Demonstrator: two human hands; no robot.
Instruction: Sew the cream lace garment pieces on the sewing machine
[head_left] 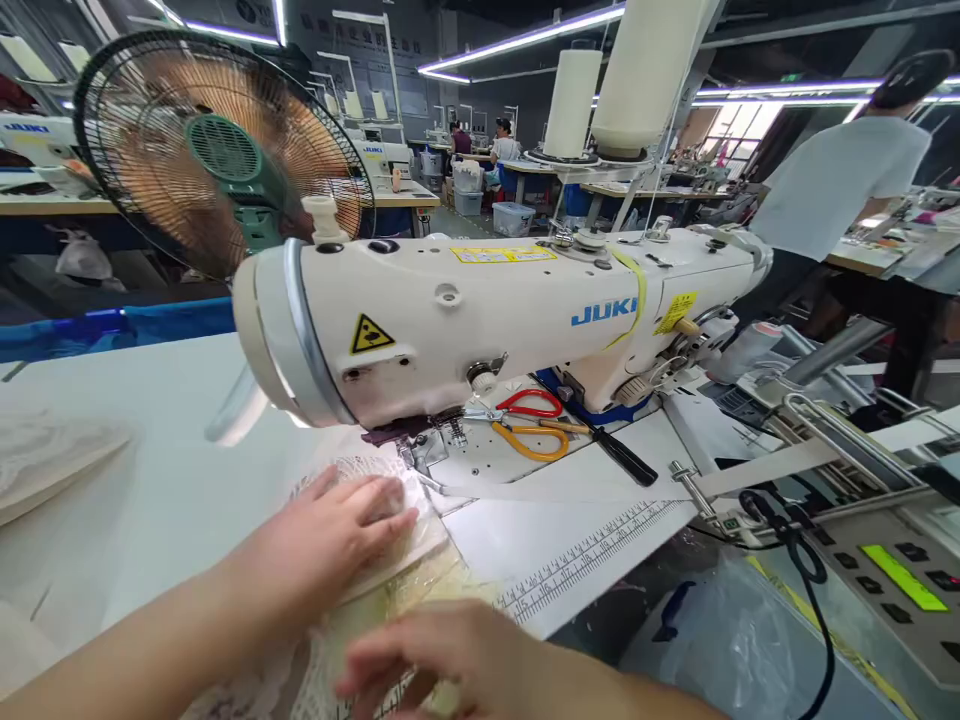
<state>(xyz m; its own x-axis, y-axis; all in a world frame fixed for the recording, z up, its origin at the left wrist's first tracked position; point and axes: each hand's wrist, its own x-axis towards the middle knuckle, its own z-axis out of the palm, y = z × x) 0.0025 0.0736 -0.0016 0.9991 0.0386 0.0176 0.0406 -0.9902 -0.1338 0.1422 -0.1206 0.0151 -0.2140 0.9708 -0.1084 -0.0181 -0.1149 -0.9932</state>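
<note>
My left hand (337, 535) lies flat with fingers stretched out on a piece of white lace fabric (375, 480), pressing it onto the table just before the presser foot (420, 450) of a white JUKI sewing machine (495, 310). My right hand (457, 660) is low in the frame, blurred, its fingers curled onto the near part of the lace and a clear plastic layer (420, 590). A dark purple scrap (386, 432) sits under the machine head.
Red-handled and yellow-handled scissors (529, 425) and a black-handled tool (622, 460) lie on the machine bed. A fan (217, 150) stands behind at left. Thread cones (574, 100) rise above. A control panel (892, 580) is at right. A person in a white shirt (832, 190) stands behind.
</note>
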